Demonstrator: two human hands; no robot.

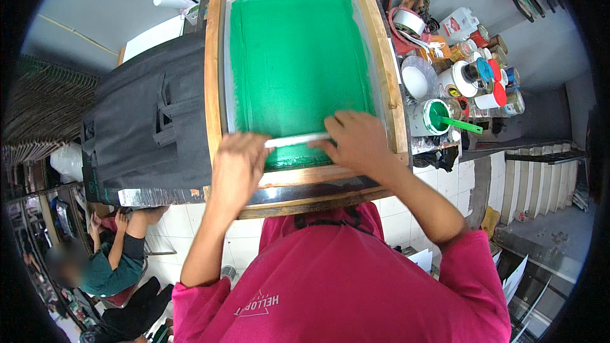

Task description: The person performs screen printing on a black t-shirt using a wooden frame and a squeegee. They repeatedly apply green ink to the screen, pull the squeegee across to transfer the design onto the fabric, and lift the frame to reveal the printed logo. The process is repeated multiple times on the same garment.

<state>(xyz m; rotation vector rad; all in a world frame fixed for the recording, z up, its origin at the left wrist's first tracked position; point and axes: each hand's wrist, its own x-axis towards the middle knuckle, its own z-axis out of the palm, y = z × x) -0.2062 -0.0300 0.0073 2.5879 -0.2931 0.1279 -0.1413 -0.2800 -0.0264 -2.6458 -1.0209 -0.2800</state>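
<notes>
"While both hands grip that pale bar (pixel 297 140), what matters most?"

"Balance, I'd say. The left hand (pixel 238 164) is curled over one end; the right hand (pixel 357 141) pinches the other, thumb on the near side, fingers on the far side. Between them the bar lies across the near part of the green screen (pixel 298 63), its right end slightly farther from the body."

"Does that slant hurt?"

"A little might not. Still, I'd match the push of both wrists; if one leans harder, I'd expect streaks. The bar's underside is hidden, so I can't tell its angle."

"And the wet green strip (pixel 297 157)?"

"It shows just nearer the body than the hands, before the near rail (pixel 289 178) of the wooden frame. I'd ease off before the knuckles bump that wood."

"Beyond the hands it looks well covered."

"Mostly, though ridges run down both sides. For topping up, a tub (pixel 417 121) of green paint stands right of the right hand, a green spatula (pixel 467 126) leaning in it."
</notes>
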